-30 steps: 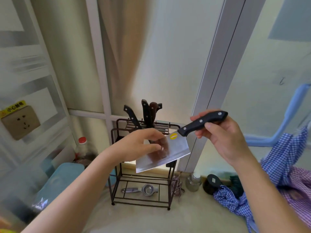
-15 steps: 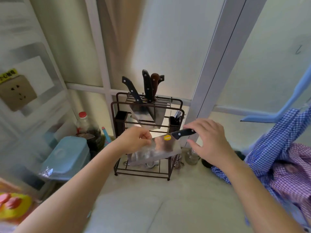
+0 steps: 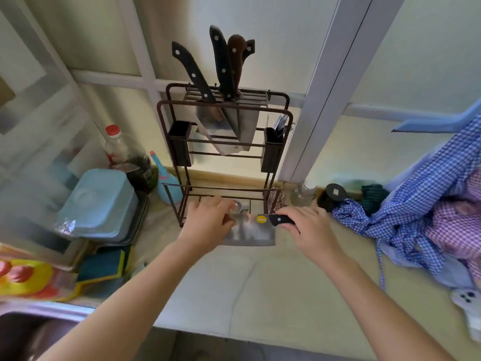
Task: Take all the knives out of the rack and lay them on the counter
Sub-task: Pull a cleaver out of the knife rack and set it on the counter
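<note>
A steel cleaver (image 3: 251, 231) with a yellow sticker and black handle lies flat, low over the pale counter (image 3: 260, 287) in front of the rack. My right hand (image 3: 307, 230) grips its handle. My left hand (image 3: 208, 225) holds the far end of its blade. Behind stands a dark brown wire knife rack (image 3: 169, 121). In its top slots stand a black-handled knife (image 3: 194, 74) leaning left, another black-handled knife (image 3: 221, 61), a brown-handled knife (image 3: 236, 61) and one more black handle behind them. Their wide blades hang inside the frame.
Left of the rack stand a red-capped bottle (image 3: 122, 149) and a light blue lidded box (image 3: 99, 204). A sink edge (image 3: 39, 319) is at the lower left. Checked cloths (image 3: 416, 212), a glass jar (image 3: 303, 194) and a black lid (image 3: 335, 191) lie at the right; a phone (image 3: 468, 308) lies near the right edge.
Both hands have carried the cleaver down from in front of the rack to just above the counter, and its blade has turned flat. My view has tilted downward.
</note>
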